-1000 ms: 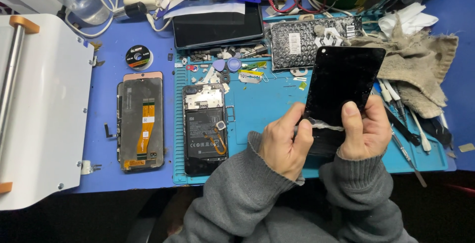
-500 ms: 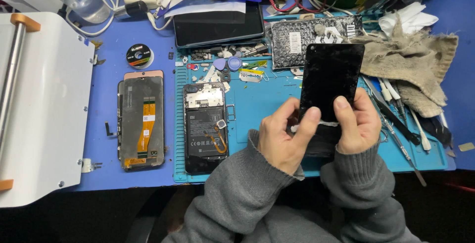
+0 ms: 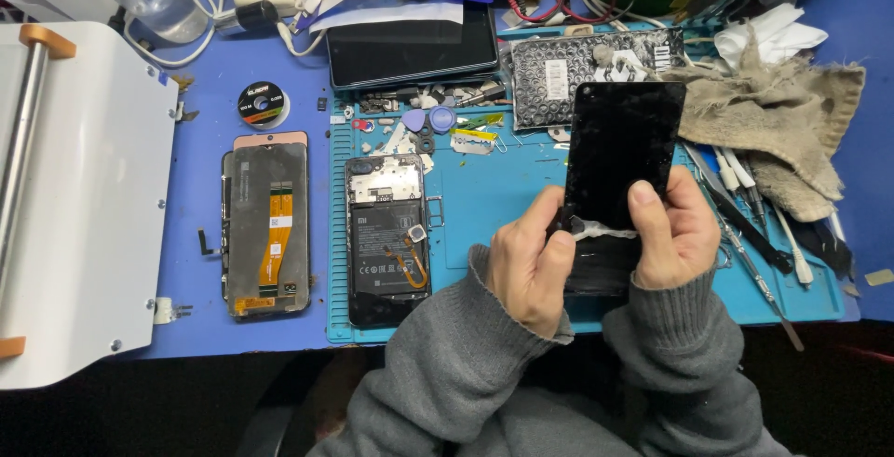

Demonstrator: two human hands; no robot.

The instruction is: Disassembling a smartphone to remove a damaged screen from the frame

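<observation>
A black phone display panel (image 3: 618,154) stands upright over the teal work mat (image 3: 503,187). My right hand (image 3: 678,234) grips its lower right edge, thumb laid across the front. My left hand (image 3: 529,266) pinches the lower left edge, where a pale strip of film or adhesive (image 3: 601,230) runs across the panel. The bottom of the panel is hidden by both hands.
An opened phone with its battery showing (image 3: 386,238) lies on the mat's left part. A second display assembly (image 3: 267,224) lies on the blue table. A white machine (image 3: 65,196) fills the left side. A grey rag (image 3: 792,113), screwdrivers and tweezers (image 3: 745,224) lie at the right.
The black panel has swung from a rightward tilt to nearly upright, and my hands have shifted a little left with it. My left fingers now work at the pale strip.
</observation>
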